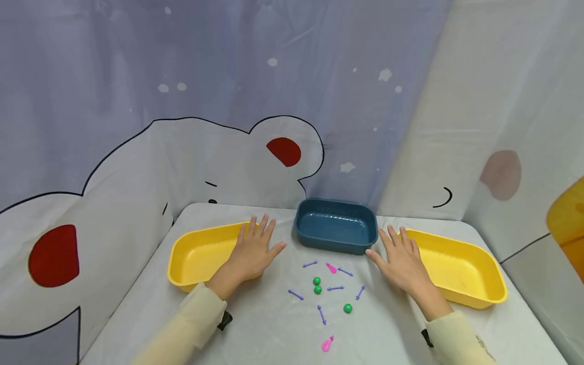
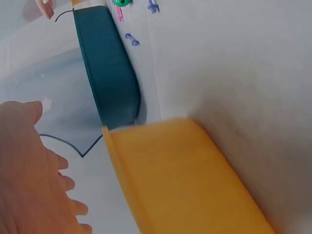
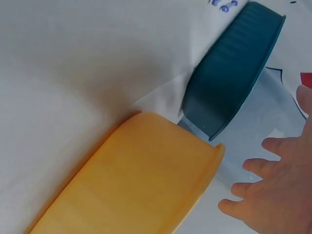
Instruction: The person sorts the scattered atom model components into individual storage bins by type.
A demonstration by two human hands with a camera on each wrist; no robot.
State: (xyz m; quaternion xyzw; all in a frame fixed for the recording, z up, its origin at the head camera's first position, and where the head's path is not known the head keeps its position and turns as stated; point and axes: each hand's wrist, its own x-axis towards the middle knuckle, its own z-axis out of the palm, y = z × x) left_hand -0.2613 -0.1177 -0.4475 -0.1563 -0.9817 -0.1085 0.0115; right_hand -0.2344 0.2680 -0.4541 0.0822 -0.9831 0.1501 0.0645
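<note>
My left hand (image 1: 251, 256), fingers spread straight, hovers at the inner side of a yellow tub (image 1: 189, 253) and holds nothing. Likewise spread and bare, my right hand (image 1: 401, 261) is by the inner end of a second yellow tub (image 1: 465, 268). Between the hands lie several small purple double-ended sticks (image 1: 335, 288), green beads (image 1: 348, 308) and pink drop-shaped pieces (image 1: 327, 344). Behind these stands a dark blue tub (image 1: 337, 225); its inside looks bare. In the left wrist view the fingers (image 2: 66, 183) point past the yellow tub's rim. The right wrist view shows separated fingers (image 3: 258, 168).
A white cloth covers the table (image 1: 269, 334). Printed curtain (image 1: 356, 101) hangs directly behind the blue tub and along both sides. Each yellow tub stands near a side edge of the table, angled outward.
</note>
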